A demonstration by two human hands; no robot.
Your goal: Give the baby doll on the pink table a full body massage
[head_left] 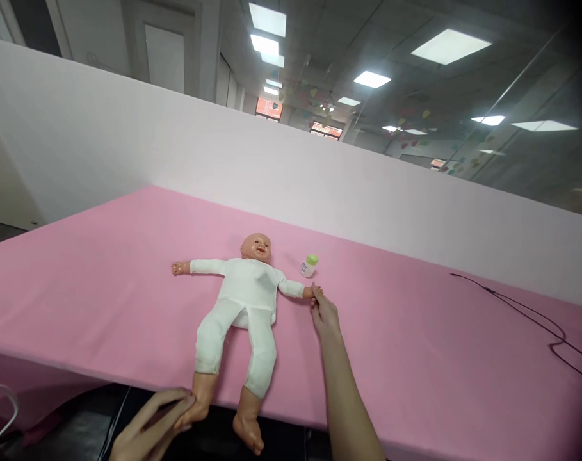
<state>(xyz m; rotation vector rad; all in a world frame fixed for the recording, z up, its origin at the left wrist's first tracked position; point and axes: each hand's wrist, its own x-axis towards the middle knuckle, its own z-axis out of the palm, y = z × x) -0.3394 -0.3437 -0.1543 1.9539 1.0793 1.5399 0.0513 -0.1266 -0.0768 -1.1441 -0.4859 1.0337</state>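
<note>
A baby doll (252,288) in a white cloth suit lies face up, its arms spread and its lower legs past the table's front edge. Between the fingers of my left hand (153,419) is the doll's foot on the left side of the view; the fingers are closed round it, partly hidden underneath. My right hand (325,312) pinches the doll's small hand at the end of its outstretched arm. Just beyond that hand stands a small clear bottle (308,266) with a light green cap and a label.
A pink cloth (415,358) covers the table. Behind it rises a white partition (319,186). A thin black cable (521,312) curls over the right side. At the lower left edge a white cable (12,400) shows beside the table.
</note>
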